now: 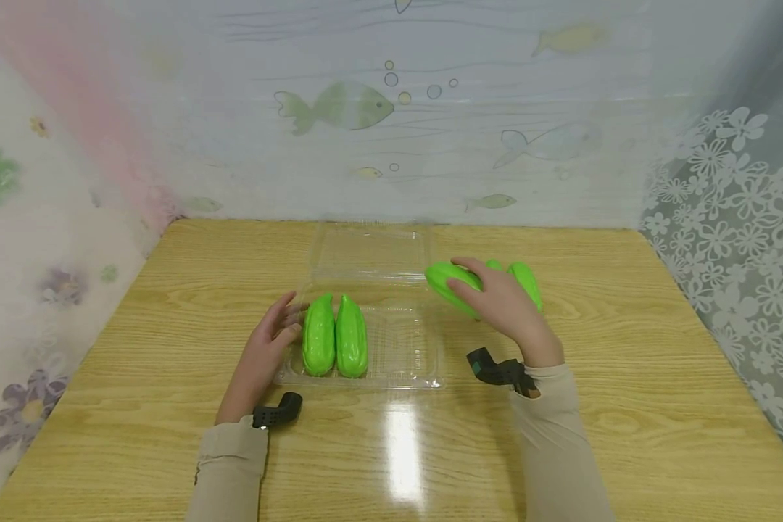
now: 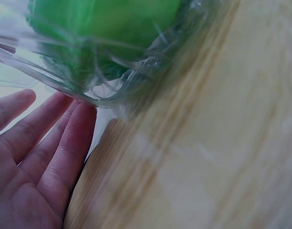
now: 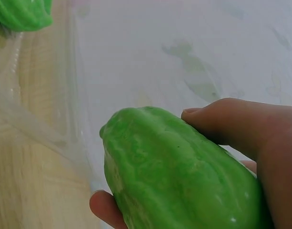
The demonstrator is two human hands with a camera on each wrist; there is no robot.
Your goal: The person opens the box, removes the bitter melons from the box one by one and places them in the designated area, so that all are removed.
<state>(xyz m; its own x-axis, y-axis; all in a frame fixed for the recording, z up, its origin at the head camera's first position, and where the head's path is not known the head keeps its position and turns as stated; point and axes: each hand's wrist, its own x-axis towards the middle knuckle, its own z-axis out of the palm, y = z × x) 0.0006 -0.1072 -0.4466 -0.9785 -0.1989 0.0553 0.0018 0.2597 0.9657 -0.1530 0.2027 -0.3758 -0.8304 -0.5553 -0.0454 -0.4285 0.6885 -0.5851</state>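
Observation:
My right hand point(image 1: 499, 301) grips a glossy green bitter melon point(image 1: 446, 281) near the right edge of a clear plastic clamshell box point(image 1: 401, 341). In the right wrist view, the thumb and fingers hold the ridged bitter melon point(image 3: 165, 167) from opposite sides. Two more bitter melons point(image 1: 318, 337) lie side by side in the left half of the box, their narrow tips towards the back. My left hand point(image 1: 270, 348) is at the box's left wall, its fingers extended; in the left wrist view the fingertips point(image 2: 84, 112) are right at the clear plastic.
Beyond my right hand lie other bitter melons point(image 1: 525, 283), partly hidden by it. The box's lid point(image 1: 372, 246) is folded back towards the wall point(image 1: 431, 159). All of it stands on a wood-grain table point(image 1: 339, 457). Patterned sheets border both sides.

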